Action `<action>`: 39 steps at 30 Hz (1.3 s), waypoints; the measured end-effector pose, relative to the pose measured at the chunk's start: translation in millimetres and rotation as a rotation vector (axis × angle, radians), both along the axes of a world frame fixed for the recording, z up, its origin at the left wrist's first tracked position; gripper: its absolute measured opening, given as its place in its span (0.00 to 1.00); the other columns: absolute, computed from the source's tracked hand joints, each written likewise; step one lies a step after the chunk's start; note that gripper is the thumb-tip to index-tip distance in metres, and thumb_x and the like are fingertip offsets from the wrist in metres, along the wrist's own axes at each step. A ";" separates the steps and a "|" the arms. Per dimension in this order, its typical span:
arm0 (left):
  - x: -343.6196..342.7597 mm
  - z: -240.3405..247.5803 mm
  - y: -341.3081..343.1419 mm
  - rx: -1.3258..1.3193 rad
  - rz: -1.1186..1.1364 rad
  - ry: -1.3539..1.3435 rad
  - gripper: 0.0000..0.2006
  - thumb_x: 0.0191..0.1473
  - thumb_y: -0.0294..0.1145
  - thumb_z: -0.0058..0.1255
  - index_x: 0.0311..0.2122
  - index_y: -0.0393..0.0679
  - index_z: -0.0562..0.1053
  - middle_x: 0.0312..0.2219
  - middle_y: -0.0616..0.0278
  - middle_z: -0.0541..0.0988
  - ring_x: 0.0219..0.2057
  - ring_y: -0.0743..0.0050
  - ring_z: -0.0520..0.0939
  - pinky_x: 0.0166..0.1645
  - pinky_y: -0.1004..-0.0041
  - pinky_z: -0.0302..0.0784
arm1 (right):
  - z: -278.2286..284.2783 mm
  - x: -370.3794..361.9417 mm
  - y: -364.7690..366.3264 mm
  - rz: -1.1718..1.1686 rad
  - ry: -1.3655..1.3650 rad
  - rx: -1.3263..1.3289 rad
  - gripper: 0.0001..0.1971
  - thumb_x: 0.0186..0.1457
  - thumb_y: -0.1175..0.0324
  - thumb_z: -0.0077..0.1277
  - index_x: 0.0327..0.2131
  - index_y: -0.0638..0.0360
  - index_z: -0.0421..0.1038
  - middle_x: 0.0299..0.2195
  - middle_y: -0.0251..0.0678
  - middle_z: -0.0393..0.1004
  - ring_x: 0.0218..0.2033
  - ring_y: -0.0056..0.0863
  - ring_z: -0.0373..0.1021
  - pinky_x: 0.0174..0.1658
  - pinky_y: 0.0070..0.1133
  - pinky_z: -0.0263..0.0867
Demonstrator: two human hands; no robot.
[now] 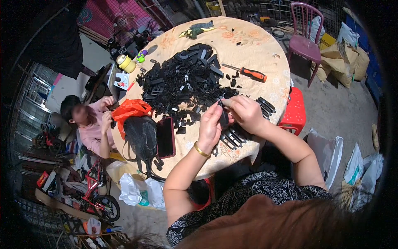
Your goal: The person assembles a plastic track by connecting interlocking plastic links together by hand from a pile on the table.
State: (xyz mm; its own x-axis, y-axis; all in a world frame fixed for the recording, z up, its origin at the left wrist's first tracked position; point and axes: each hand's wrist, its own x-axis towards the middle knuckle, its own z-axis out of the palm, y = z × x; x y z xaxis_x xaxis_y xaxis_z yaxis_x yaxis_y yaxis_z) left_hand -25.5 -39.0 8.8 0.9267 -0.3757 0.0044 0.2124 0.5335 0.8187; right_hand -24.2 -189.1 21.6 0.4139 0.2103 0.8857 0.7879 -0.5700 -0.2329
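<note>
My left hand [210, 128], with a gold bangle at its wrist, is closed on a small black plastic part [224, 118] near the table's front right. My right hand [248, 114] meets it from the other side, its fingers pinched on the same part. The fingers cover much of the part, so its exact kind cannot be told. Just beyond my hands spreads a large heap of loose black plastic pieces [178, 81]. Similar black parts lie lined up in a row [233, 140] beneath my hands, and more parts [266, 107] lie beside my right wrist.
On the round cloth-covered table [265, 45] lie an orange-handled screwdriver [253, 74], a toy gun [197, 30], a phone [166, 139], a black bag [141, 137] and an orange-red plastic bag [129, 109]. A person [91, 124] sits at the left. A red stool [293, 110] stands right.
</note>
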 end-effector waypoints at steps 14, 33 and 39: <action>-2.2 -7.1 -6.9 -0.051 0.075 -0.008 0.14 0.55 0.31 0.39 0.46 0.38 0.64 0.37 0.61 0.73 0.36 0.74 0.75 0.40 0.72 0.73 | 1.9 1.7 -1.6 0.092 0.167 0.054 0.08 0.42 0.77 0.51 0.31 0.62 0.69 0.20 0.39 0.68 0.20 0.34 0.67 0.23 0.24 0.63; -1.6 8.4 5.5 -0.002 0.045 -0.035 0.12 0.55 0.28 0.39 0.44 0.36 0.67 0.38 0.61 0.72 0.39 0.79 0.72 0.45 0.80 0.67 | 4.5 -7.8 -0.1 0.247 0.320 0.022 0.14 0.47 0.68 0.47 0.39 0.61 0.68 0.31 0.41 0.65 0.32 0.36 0.64 0.37 0.26 0.60; -10.6 34.6 36.7 0.361 0.221 0.022 0.12 0.50 0.28 0.48 0.40 0.37 0.67 0.26 0.59 0.76 0.24 0.80 0.76 0.27 0.82 0.73 | 0.4 -33.5 7.1 0.094 0.402 -0.098 0.27 0.40 0.63 0.53 0.46 0.62 0.61 0.28 0.41 0.66 0.31 0.36 0.63 0.40 0.26 0.58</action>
State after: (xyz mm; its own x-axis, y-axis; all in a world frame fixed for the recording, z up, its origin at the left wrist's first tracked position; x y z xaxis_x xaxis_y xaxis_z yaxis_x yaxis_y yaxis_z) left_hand -36.1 -2.4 43.4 0.9836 -0.1416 -0.1118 0.1445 0.2478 0.9580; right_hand -57.7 -182.0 22.0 0.6970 0.3386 0.6321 0.6953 -0.5344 -0.4805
